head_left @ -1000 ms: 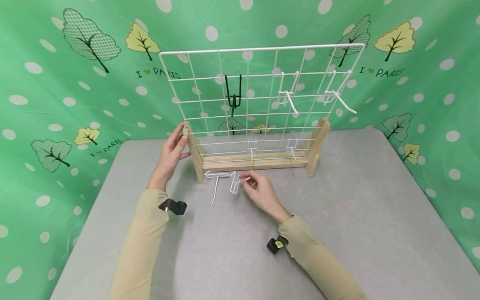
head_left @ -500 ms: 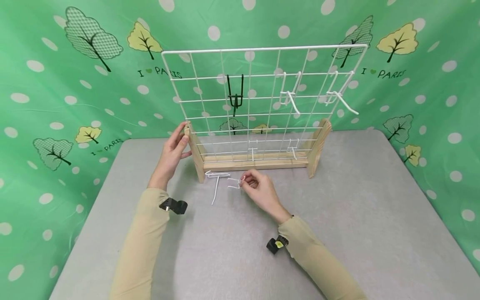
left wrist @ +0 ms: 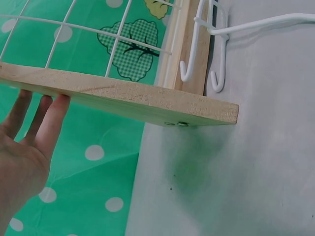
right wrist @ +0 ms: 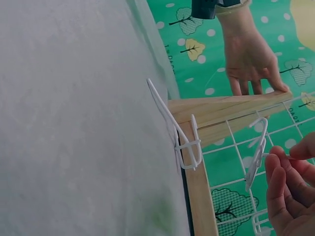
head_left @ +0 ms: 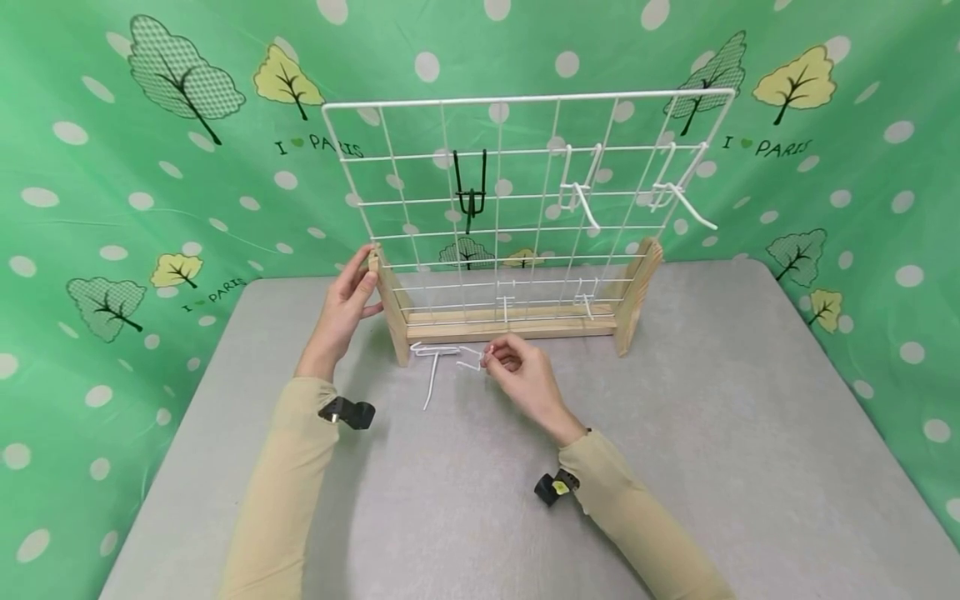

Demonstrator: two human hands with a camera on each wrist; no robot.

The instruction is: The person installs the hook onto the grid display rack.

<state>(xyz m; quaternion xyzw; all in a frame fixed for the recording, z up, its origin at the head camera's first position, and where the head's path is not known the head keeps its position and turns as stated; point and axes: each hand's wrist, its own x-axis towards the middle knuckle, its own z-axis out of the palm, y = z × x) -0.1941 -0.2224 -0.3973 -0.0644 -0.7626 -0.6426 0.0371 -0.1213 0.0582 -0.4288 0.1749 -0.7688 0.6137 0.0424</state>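
Note:
My left hand (head_left: 341, 321) holds the left wooden upright (head_left: 390, 308) of a wire grid rack, its thumb and index finger at the upright's upper end. In the left wrist view, several fingers (left wrist: 51, 123) lie against the upright's outer face. My right hand (head_left: 528, 379) pinches a white wire hook (right wrist: 257, 157) between thumb and fingers, in front of the base bar. The held hook's two bent prongs point left in the head view; part of it is hidden by the fingers. Just left of it, another white hook (head_left: 435, 350) lies by the base bar (head_left: 525, 329).
On the white wire grid (head_left: 525, 98) hang a black hook (head_left: 470, 196), two larger white hooks up right, and two small white hooks (head_left: 585, 300) low down. A right wooden upright (head_left: 637, 292) stands opposite. Green printed cloth (head_left: 862, 192) surrounds the grey table (head_left: 465, 500).
The hook in my right hand has been turned, so its prongs now point left instead of hanging downward. My left hand has stayed on the upright.

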